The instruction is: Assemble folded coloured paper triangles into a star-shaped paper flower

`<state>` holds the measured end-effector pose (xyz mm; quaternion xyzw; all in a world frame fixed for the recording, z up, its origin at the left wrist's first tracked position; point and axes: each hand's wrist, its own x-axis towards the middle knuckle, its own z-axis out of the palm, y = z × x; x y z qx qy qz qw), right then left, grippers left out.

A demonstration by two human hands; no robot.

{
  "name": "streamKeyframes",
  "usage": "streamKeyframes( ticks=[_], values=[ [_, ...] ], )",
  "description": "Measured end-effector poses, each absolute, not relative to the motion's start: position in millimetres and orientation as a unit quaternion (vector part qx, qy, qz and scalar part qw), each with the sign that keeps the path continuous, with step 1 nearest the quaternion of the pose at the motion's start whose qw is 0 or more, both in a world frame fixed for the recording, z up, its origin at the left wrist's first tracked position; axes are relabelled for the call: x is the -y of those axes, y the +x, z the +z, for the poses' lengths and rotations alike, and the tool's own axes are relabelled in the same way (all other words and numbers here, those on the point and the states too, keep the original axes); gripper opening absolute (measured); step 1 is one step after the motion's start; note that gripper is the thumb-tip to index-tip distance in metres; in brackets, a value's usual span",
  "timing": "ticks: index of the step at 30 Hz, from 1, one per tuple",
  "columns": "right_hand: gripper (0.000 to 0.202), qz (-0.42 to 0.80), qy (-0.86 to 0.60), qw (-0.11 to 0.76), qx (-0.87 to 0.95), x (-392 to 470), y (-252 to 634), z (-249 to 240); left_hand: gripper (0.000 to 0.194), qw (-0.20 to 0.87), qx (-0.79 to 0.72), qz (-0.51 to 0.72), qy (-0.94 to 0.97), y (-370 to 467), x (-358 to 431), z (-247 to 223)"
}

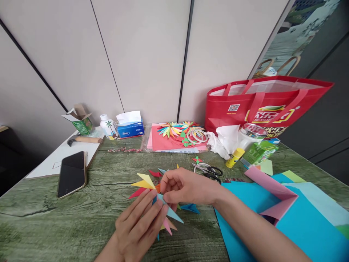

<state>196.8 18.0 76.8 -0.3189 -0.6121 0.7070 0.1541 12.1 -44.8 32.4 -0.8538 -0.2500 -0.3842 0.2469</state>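
Note:
A folded paper star (174, 214) with pointed arms in yellow, red, light blue, pink and other colours is low over the table. My left hand (140, 222) grips its near left side, fingers laid across the points. My right hand (184, 185) reaches in from the right, thumb and bent fingertips pinched at the star's middle. Fingers cover the star's centre, so its inner folds are hidden. Just beyond my right hand lie black-handled scissors (211, 170) and a small red and green paper piece (197, 159). A blue folded paper piece (191, 208) shows below my right wrist.
Finished paper stars (170, 129) and tape rolls (196, 137) rest on packaged red paper. A yellow glue stick (235, 157), a red bag (231, 109) and blue paper sheets (305, 233) are right. A phone (72, 174), hammer (84, 139) and tissue pack (131, 128) stand left.

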Motion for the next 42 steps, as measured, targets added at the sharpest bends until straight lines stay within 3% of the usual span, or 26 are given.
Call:
streamKeyframes(
  ticks=[18,28,31,35,38,42],
  values=[
    [0.023,0.813,-0.254,0.088,0.517,-31,198,69,0.023,0.227,0.235,-0.380,-0.865,9,43,28],
    [0.026,0.781,-0.277,0.153,0.539,-31,195,64,0.028,0.170,0.267,-0.425,-0.848,12,37,19],
    [0.021,0.701,-0.294,0.218,0.612,-29,198,70,0.030,0.056,0.351,-0.520,-0.777,19,34,19],
    [0.014,0.508,-0.326,0.318,0.732,-25,201,78,0.002,-0.274,0.512,-0.609,-0.540,27,25,21],
    [0.010,0.386,-0.314,0.343,0.797,-24,200,79,0.015,-0.505,0.518,-0.589,-0.359,30,18,25],
    [0.011,0.331,-0.330,0.333,0.819,-24,196,74,0.022,-0.605,0.494,-0.558,-0.281,32,15,27]
  ],
)
